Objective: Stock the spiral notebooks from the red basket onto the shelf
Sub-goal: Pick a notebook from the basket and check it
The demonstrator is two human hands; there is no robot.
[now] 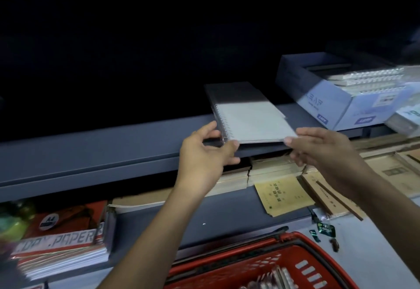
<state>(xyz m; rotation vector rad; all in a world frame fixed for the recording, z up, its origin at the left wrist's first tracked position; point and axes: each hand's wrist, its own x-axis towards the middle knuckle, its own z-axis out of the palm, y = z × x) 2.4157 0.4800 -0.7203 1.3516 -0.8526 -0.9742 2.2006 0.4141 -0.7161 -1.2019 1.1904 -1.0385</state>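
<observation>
Spiral notebook (252,115), one, lying flat on the dark shelf (91,154) with its near end overhanging the front edge; long axis runs from the viewer into the shelf, angled slightly left, wire binding along its left side. Left hand (206,150) pinches the near-left corner at the coil, thumb under, fingers curled beside it. Right hand (322,147) touches the near-right corner with fingers nearly straight and together. Red basket (302,263), one, below at the frame's bottom, holds further spiral notebooks, number unclear. One white box (329,104) of spiral-bound pads stands on the shelf to the right.
</observation>
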